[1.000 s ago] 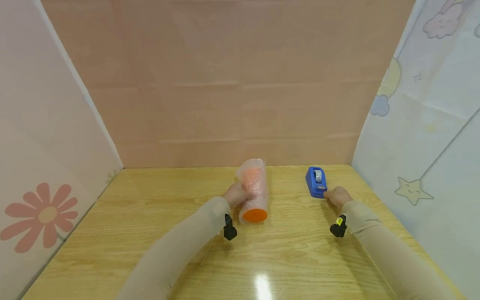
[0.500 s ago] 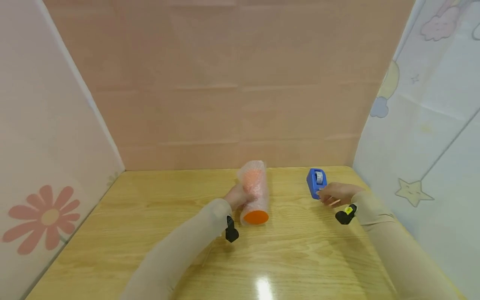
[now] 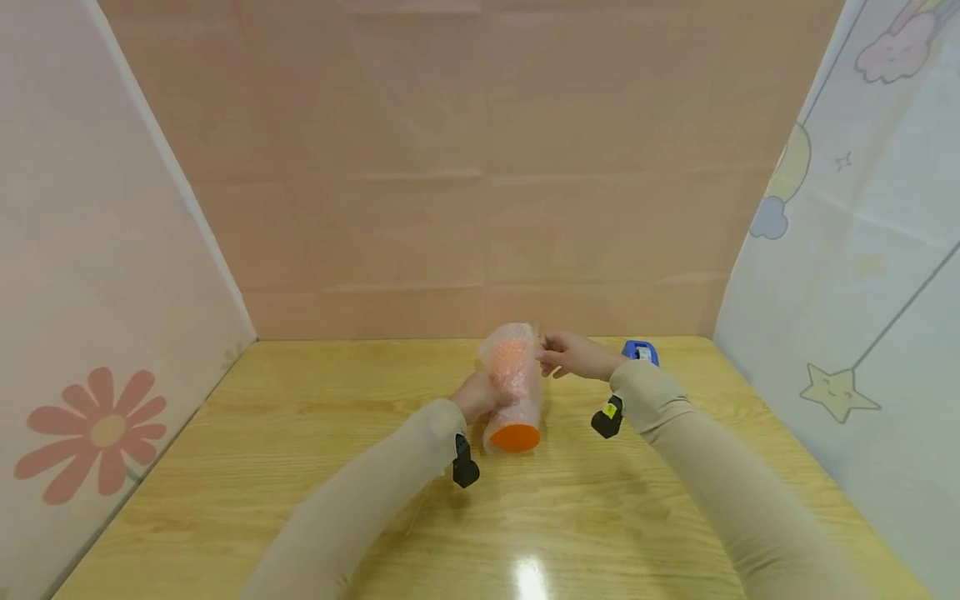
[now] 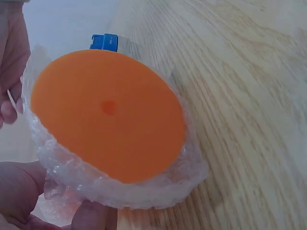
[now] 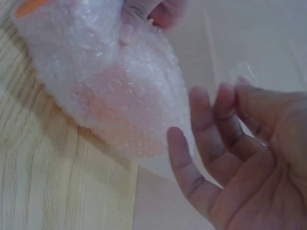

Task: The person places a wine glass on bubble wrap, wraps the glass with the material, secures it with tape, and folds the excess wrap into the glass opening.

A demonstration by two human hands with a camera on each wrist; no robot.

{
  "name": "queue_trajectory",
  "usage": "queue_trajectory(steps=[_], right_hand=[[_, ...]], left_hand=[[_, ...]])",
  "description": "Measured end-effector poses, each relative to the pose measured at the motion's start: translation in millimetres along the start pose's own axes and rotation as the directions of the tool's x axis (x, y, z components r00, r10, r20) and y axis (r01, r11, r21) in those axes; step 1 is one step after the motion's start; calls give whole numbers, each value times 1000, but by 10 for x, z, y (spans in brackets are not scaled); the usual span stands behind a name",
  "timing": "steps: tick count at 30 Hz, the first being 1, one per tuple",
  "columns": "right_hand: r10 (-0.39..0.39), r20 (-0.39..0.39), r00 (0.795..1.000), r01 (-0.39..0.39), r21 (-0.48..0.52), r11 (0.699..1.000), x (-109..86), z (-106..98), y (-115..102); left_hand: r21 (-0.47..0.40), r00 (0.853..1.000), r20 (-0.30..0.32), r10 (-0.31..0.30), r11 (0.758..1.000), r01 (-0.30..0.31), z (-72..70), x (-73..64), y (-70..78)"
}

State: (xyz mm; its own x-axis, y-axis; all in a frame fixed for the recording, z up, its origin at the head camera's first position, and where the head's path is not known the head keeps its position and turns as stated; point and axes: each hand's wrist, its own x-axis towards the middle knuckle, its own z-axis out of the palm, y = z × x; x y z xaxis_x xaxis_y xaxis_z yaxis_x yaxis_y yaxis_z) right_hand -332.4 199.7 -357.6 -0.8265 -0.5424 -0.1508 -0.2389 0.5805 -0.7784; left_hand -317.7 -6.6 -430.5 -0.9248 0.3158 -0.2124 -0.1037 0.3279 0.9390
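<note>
An orange object with a flat round end (image 4: pixel 110 115) lies rolled in clear bubble wrap (image 5: pixel 129 91) on the table. My left hand (image 3: pixel 477 395) grips the wrapped roll from its left side, thumb pressing the wrap's edge in the right wrist view. At the roll's far right side is my right hand (image 3: pixel 577 355), pinching a small strip of clear tape (image 5: pixel 245 72) between thumb and index finger. Its other fingers are spread loosely right beside the wrap. Behind the right wrist, a blue tape dispenser (image 3: pixel 641 350) is partly hidden by the sleeve.
The wooden table (image 3: pixel 315 375) ends at a brown-pink back wall (image 3: pixel 390 208). Patterned side panels stand left and right. A thin clear edge, like a sheet's, shows on the table beside my left forearm.
My right hand has left the tape dispenser and moved left to the bubble-wrapped roll, carrying a strip of tape. My left hand keeps its hold on the roll.
</note>
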Motion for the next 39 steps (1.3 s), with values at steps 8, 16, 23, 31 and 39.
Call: queue_trajectory(steps=[8, 16, 23, 31, 39], right_hand=[[2, -30, 1000, -6, -156, 988, 277, 94, -25], [-36, -37, 999, 20, -362, 932, 423, 198, 38], [10, -141, 990, -57, -333, 941, 459, 238, 23], [182, -281, 942, -236, -172, 956, 443, 264, 173], [236, -108, 966, -205, 238, 949, 410, 355, 423]], left_hand=[[74, 998, 10, 60, 995, -61, 7, 34, 18], [13, 999, 36, 28, 1000, -29, 12, -19, 9], [-51, 993, 84, 79, 996, -75, -12, -72, 24], [-50, 994, 92, 63, 997, -59, -10, -105, 42], [24, 992, 81, 94, 995, -96, 9, -30, 16]])
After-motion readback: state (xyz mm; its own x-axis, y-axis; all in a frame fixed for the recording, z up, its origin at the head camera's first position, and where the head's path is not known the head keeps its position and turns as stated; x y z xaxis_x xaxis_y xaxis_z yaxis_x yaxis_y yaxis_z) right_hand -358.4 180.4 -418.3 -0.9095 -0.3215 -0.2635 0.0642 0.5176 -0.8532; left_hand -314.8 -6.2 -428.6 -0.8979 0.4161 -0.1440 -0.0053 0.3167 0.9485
